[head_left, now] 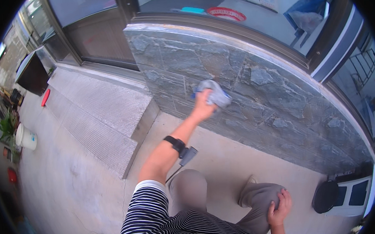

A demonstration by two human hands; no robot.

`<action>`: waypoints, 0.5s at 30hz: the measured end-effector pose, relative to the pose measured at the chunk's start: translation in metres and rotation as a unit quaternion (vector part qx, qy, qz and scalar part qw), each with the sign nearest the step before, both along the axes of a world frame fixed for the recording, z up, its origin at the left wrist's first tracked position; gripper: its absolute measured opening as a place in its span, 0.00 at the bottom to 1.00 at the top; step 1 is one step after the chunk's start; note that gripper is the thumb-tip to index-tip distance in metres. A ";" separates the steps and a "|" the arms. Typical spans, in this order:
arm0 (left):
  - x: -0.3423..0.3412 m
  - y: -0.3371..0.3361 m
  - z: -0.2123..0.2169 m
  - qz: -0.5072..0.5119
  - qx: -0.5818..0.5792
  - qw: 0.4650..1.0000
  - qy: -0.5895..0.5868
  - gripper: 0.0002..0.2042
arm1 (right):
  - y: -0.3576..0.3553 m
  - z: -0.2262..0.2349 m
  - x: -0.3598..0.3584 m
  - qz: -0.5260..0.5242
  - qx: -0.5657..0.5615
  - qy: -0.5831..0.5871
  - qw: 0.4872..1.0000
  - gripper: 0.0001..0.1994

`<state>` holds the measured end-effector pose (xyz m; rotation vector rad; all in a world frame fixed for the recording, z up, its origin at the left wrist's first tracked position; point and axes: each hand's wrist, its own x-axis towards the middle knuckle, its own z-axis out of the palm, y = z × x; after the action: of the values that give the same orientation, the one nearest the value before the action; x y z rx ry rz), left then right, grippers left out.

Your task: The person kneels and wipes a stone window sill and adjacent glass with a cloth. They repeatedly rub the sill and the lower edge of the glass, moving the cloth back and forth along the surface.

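Note:
My left hand (pixel 204 106) reaches out to the grey stone wall (pixel 253 76), its fingers closed on a bunched grey cloth (pixel 217 97) with blue edges. The cloth lies against the stone face, and both hand and cloth are a little blurred. Around my left forearm is a black strap with a small dark device (pixel 188 155). My right hand (pixel 279 206) rests on my right knee (pixel 261 198), fingers lying over the grey trousers and holding nothing.
Ridged concrete steps (pixel 97 118) lead to a brown-framed door at left. Window glass (pixel 241 6) sits above the wall's ledge. A white bucket (pixel 26 137) and plants stand far left. At lower right are a black round object (pixel 325 197) and a white-framed panel (pixel 351 194).

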<state>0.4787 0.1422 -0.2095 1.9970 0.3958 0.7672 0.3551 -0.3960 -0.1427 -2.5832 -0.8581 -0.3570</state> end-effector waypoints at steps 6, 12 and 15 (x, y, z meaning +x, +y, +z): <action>0.014 -0.010 0.047 -0.061 -0.054 0.981 -0.176 0.32 | 0.006 -0.010 -0.004 0.017 -0.005 -0.007 1.000 0.20; -0.082 0.227 0.070 0.339 -0.046 0.920 -0.193 0.28 | -0.012 -0.011 -0.004 -0.009 0.008 -0.006 1.000 0.24; -0.107 0.273 0.079 0.323 -0.172 0.912 -0.188 0.34 | -0.017 -0.009 -0.002 -0.016 0.009 -0.008 1.000 0.24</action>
<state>0.3721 0.4153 -0.1300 1.3362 0.9115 1.3576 0.3533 -0.4134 -0.1512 -2.5830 -0.8166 -0.3925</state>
